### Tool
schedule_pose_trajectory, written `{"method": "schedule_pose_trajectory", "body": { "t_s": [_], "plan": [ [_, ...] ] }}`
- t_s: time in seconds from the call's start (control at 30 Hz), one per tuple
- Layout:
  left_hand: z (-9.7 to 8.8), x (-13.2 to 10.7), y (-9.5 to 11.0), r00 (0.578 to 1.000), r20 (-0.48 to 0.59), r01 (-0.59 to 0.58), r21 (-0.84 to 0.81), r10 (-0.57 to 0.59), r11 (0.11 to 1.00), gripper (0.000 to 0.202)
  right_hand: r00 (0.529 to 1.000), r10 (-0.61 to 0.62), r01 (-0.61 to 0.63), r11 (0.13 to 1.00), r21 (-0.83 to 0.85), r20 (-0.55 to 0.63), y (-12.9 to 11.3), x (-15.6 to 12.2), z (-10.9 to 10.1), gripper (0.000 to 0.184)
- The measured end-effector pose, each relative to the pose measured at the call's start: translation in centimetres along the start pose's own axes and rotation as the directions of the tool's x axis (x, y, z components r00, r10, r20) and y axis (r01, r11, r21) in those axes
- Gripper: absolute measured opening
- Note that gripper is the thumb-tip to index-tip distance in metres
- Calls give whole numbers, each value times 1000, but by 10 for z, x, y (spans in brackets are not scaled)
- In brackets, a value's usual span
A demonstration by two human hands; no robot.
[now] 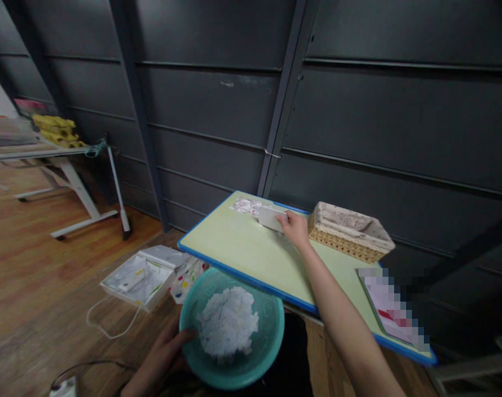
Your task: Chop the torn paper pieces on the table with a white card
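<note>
My left hand [171,343] grips the rim of a teal plastic colander [271,353], its thumb over the edge. Inside lies a heap of small white scraps [228,320], perhaps paper. My right hand [296,227] is closed on the right end of a white flat rectangular piece [270,218], whose exact kind I cannot make out. That piece stands on edge on the pale yellow-green table [234,242]. Just beyond its left end, a patch of whitish scraps with dark and reddish marks [247,205] is spread near the table's far corner. The colander sits below the table's near edge.
At the table's back stands a woven basket with a cloth lining [345,248]. A partly blurred flat booklet or box [393,314] lies to the right. An open white box [139,278] and a patterned bag [187,281] are at left. Dark panels [213,99] rise behind.
</note>
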State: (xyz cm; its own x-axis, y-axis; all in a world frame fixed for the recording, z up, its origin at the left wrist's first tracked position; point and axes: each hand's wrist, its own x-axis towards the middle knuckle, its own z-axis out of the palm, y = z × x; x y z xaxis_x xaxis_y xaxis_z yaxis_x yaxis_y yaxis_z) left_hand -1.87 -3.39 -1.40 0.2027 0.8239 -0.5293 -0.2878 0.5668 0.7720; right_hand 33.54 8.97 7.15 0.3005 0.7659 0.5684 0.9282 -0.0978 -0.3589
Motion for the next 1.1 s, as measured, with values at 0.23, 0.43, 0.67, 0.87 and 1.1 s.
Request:
{"method": "schedule_pose_trajectory", "body": {
  "t_s": [0.23, 0.43, 0.67, 0.87, 1.1],
  "plan": [
    [2, -6, 5, 999, -15, 50, -12, -50, 999, 80, 998, -52, 44, 986, 159, 48, -7, -3, 6, 32],
    [4, -11, 9, 999, -4, 35, 20, -35, 999, 78, 999, -34, 28, 965, 261, 19, -8, 0, 0, 36],
    [6, -12, 9, 999, -11, 34, -33, -34, 999, 80, 998, 43, -38, 991, 126, -35, 2, 2, -8, 34],
    [1, -7, 5, 998, 42, 41, -28, -40, 999, 93, 1000, -5, 4, 991, 133, 7, -5, 0, -3, 34],
    [-2, -3, 4, 998, 60, -5, -43, 7, 999, 99, 991, -67, 19, 930, 367, 119, -6, -2, -2, 35]
  ]
}}
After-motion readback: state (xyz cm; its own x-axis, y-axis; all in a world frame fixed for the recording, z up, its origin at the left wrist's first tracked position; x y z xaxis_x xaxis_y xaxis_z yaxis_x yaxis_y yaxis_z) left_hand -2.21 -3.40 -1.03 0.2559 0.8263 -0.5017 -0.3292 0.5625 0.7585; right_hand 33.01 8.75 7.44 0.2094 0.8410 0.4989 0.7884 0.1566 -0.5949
